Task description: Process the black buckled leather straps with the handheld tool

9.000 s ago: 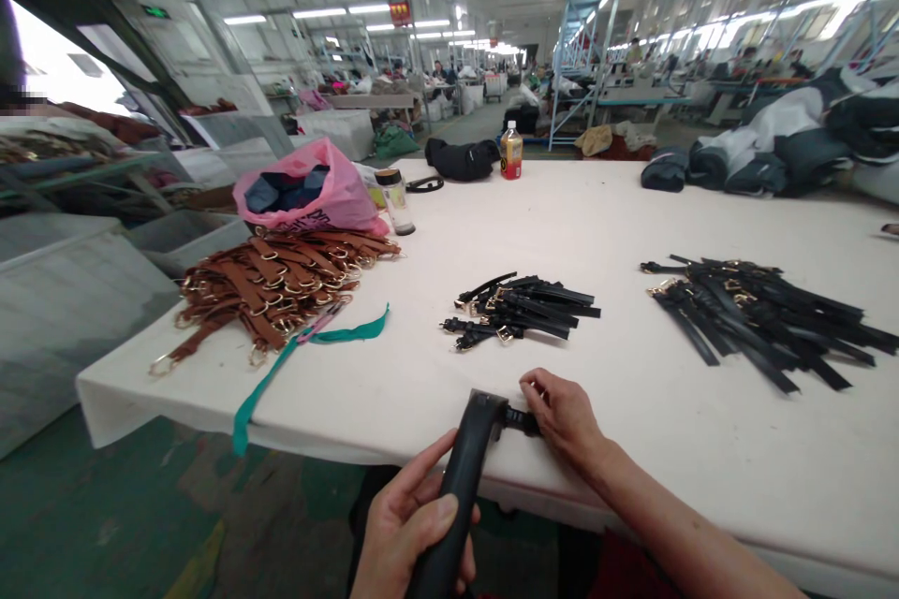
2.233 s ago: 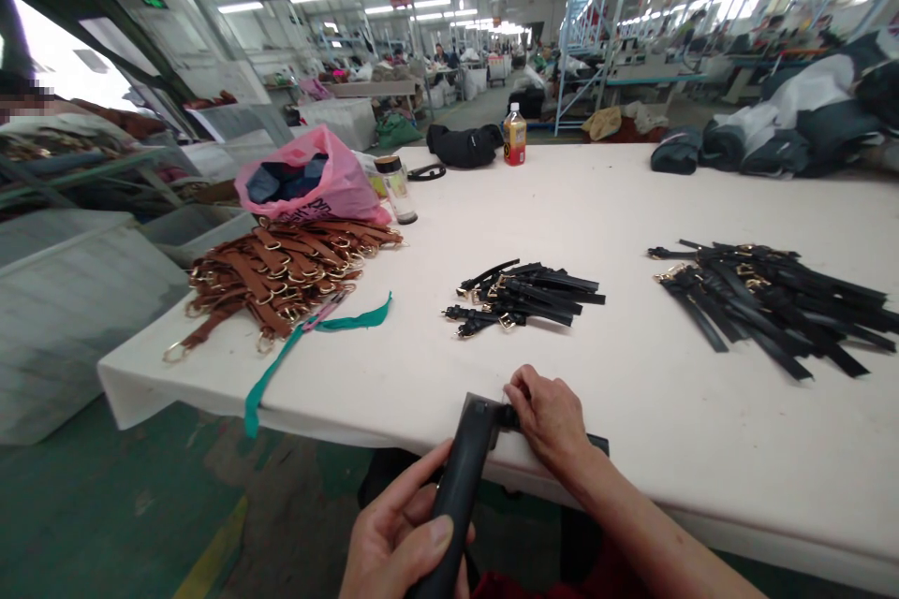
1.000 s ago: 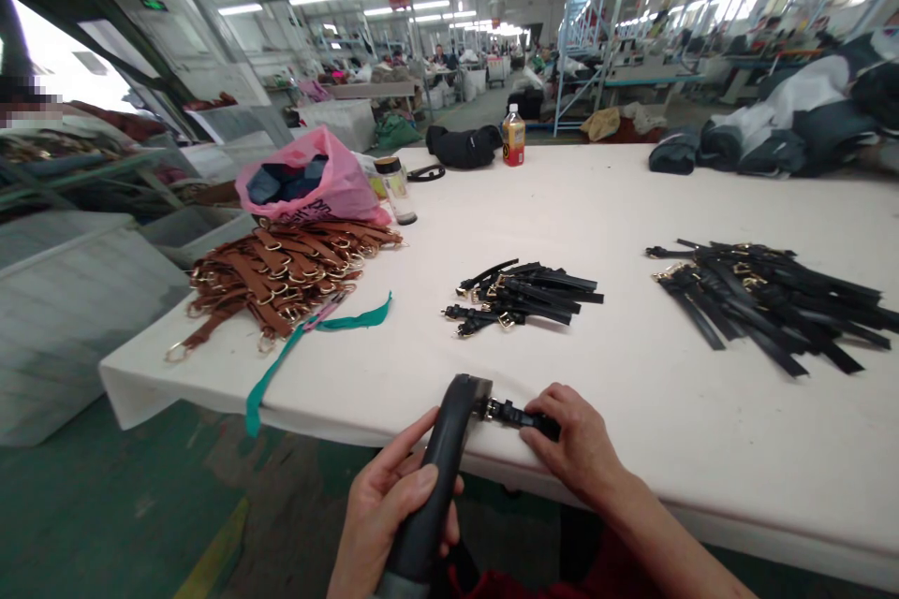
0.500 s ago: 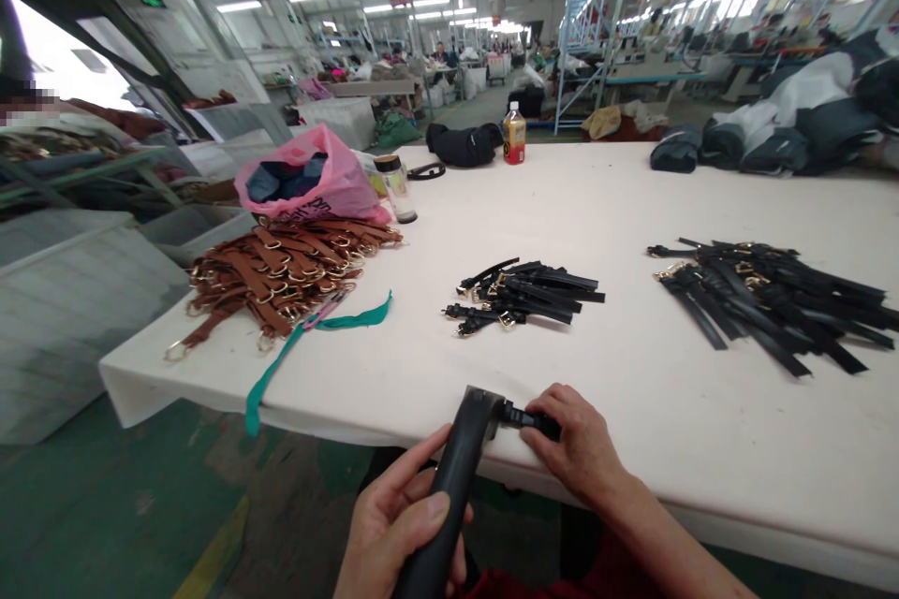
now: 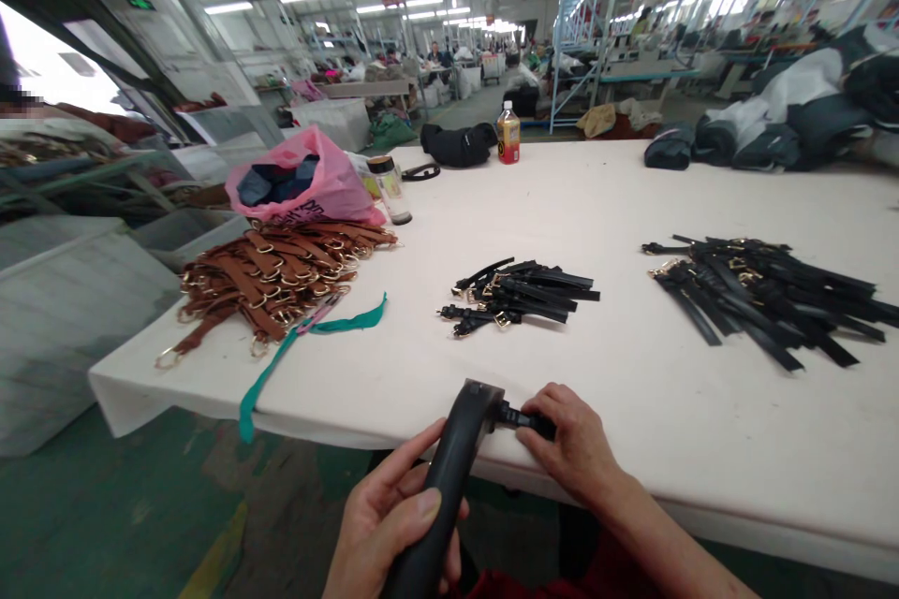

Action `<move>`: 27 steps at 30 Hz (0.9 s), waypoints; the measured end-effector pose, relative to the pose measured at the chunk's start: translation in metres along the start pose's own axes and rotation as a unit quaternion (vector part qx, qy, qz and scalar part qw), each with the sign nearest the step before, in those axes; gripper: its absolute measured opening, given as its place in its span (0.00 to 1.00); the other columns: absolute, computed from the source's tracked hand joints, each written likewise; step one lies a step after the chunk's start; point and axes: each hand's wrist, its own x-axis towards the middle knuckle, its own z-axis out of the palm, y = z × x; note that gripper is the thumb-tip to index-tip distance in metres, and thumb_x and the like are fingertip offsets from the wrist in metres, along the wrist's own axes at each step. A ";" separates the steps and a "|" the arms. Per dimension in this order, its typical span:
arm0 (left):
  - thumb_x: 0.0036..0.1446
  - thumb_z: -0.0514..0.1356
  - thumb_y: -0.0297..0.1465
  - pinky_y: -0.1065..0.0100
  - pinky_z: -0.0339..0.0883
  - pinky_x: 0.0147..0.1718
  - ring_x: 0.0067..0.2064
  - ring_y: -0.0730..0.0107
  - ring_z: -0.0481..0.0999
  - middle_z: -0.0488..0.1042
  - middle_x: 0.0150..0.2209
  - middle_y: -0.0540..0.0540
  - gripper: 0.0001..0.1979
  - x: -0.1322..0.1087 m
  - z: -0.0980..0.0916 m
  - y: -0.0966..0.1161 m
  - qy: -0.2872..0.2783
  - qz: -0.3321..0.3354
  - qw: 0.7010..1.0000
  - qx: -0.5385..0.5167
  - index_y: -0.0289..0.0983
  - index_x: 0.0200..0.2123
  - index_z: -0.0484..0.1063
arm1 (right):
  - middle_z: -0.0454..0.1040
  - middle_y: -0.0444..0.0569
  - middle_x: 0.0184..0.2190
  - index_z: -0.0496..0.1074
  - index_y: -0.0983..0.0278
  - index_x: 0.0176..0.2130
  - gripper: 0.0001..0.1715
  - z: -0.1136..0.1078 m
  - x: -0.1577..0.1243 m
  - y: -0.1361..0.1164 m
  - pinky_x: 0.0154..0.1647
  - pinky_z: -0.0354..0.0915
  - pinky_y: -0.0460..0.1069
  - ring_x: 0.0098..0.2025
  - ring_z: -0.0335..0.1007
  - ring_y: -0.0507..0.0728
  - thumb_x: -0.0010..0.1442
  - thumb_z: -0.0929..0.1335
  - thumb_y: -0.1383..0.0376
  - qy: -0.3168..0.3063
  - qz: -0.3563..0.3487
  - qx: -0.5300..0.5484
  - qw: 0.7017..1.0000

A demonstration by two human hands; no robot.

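Note:
My left hand (image 5: 397, 510) is wrapped round a long, thick black curved piece (image 5: 449, 477) with a bent, squared-off upper end. Its exact kind is not clear. Over the table's front edge, my right hand (image 5: 572, 445) pinches a dark strap-like piece (image 5: 516, 415) whose far end meets the side of that bent end. Whether the two are joined I cannot tell, and my fingers cover part of the strap. Beyond my hands lies a small pile of black buckle straps (image 5: 526, 292) with gold-coloured buckles. A larger pile of similar black straps (image 5: 765, 295) rests to the right.
Brown straps with metal rings (image 5: 259, 285) lie at the left beside a pink bag (image 5: 330, 182) and a teal ribbon (image 5: 351, 318). A jar (image 5: 393, 197), a drink bottle (image 5: 508, 136) and dark bundles (image 5: 758, 140) stand along the white table's (image 5: 604, 197) far side.
The view has shifted slightly, so the table's contents sit a little further left. Both hands keep their grips, with the thick black piece and strap still together.

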 end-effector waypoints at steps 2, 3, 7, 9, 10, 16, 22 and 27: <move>0.50 0.61 0.31 0.71 0.65 0.12 0.17 0.64 0.75 0.78 0.26 0.41 0.31 0.000 0.000 0.003 -0.001 0.004 1.000 0.004 0.33 0.58 0.58 | 0.68 0.46 0.31 0.72 0.61 0.34 0.06 0.000 0.000 -0.001 0.38 0.58 0.48 0.36 0.63 0.55 0.51 0.68 0.66 0.005 -0.002 -0.001 1.000; 0.50 0.61 0.31 0.71 0.65 0.12 0.16 0.64 0.75 0.78 0.26 0.41 0.31 0.000 0.000 0.004 0.001 0.004 1.000 0.006 0.33 0.58 0.59 | 0.68 0.46 0.31 0.72 0.61 0.34 0.06 -0.001 0.000 -0.001 0.37 0.58 0.48 0.36 0.63 0.55 0.51 0.68 0.66 0.007 -0.003 -0.001 1.000; 0.49 0.62 0.32 0.71 0.65 0.12 0.16 0.64 0.75 0.78 0.25 0.42 0.31 0.000 0.000 0.005 0.013 0.004 1.000 0.021 0.34 0.57 0.61 | 0.68 0.46 0.30 0.72 0.61 0.33 0.05 -0.001 0.000 -0.001 0.37 0.58 0.48 0.36 0.63 0.55 0.51 0.68 0.66 0.009 -0.004 -0.005 1.000; 0.49 0.62 0.32 0.71 0.65 0.11 0.16 0.64 0.75 0.78 0.25 0.42 0.31 0.000 -0.001 0.004 0.017 0.002 1.000 0.026 0.34 0.57 0.61 | 0.68 0.46 0.30 0.72 0.61 0.33 0.05 -0.001 0.000 -0.001 0.37 0.58 0.48 0.36 0.63 0.55 0.51 0.68 0.66 0.009 -0.005 -0.006 1.000; 0.49 0.62 0.33 0.71 0.65 0.11 0.16 0.63 0.74 0.78 0.24 0.42 0.31 -0.001 -0.001 0.003 0.018 0.000 0.999 0.027 0.35 0.57 0.61 | 0.68 0.46 0.30 0.72 0.61 0.33 0.05 -0.001 0.000 -0.001 0.37 0.58 0.48 0.36 0.63 0.55 0.51 0.68 0.66 0.010 -0.006 -0.005 1.000; 0.48 0.63 0.33 0.70 0.65 0.11 0.16 0.63 0.74 0.78 0.24 0.42 0.32 -0.002 -0.004 -0.003 0.019 -0.010 0.999 0.024 0.34 0.57 0.60 | 0.68 0.46 0.31 0.72 0.61 0.33 0.05 0.000 0.000 -0.001 0.38 0.58 0.49 0.36 0.63 0.55 0.52 0.68 0.66 0.009 -0.005 0.002 1.000; 0.48 0.64 0.33 0.70 0.65 0.11 0.15 0.62 0.75 0.78 0.24 0.43 0.31 -0.005 -0.005 -0.009 0.012 -0.010 1.000 0.014 0.36 0.56 0.62 | 0.68 0.46 0.31 0.72 0.61 0.33 0.05 0.000 0.000 -0.001 0.37 0.58 0.49 0.36 0.63 0.55 0.52 0.68 0.66 0.006 0.000 -0.002 1.000; 0.47 0.64 0.35 0.71 0.62 0.11 0.14 0.64 0.74 0.78 0.24 0.43 0.28 -0.012 -0.003 -0.013 0.030 0.001 1.000 0.009 0.38 0.53 0.66 | 0.68 0.46 0.30 0.72 0.60 0.33 0.05 0.000 0.000 -0.001 0.37 0.58 0.49 0.35 0.63 0.55 0.52 0.67 0.66 0.010 -0.005 -0.004 1.000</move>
